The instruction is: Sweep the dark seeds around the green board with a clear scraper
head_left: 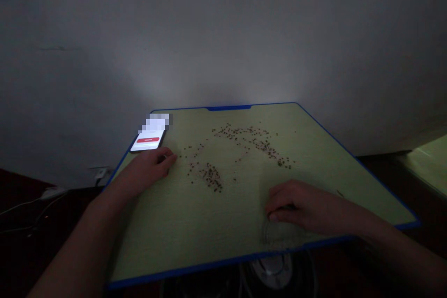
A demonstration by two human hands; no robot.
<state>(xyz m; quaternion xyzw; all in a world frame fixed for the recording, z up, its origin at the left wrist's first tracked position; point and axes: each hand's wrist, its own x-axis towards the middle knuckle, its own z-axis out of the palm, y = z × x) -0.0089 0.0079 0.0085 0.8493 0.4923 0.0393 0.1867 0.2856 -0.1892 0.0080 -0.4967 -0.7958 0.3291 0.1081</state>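
Many small dark grains (211,175), like peppercorns or seeds, lie scattered over the pale tabletop (167,223) in loose patches. Just left of them, close to the phone, my left hand (153,165) rests with its fingers curled towards the thumb. Whatever its fingertips hold, if anything, is too small and dim to make out. On the right, near the front edge, my right hand (296,206) is closed, thumb against fingers, above a clear, faintly visible container (279,237). I cannot tell what is in this pinch, or whether it touches the container's rim.
A lit phone (148,139) lies at the table's left edge. Blue trim (195,271) runs round the tabletop, with a grey wall (223,32) behind. Under the front edge is a dark round object (274,270). Cables (42,202) and a socket (101,174) are at the left.
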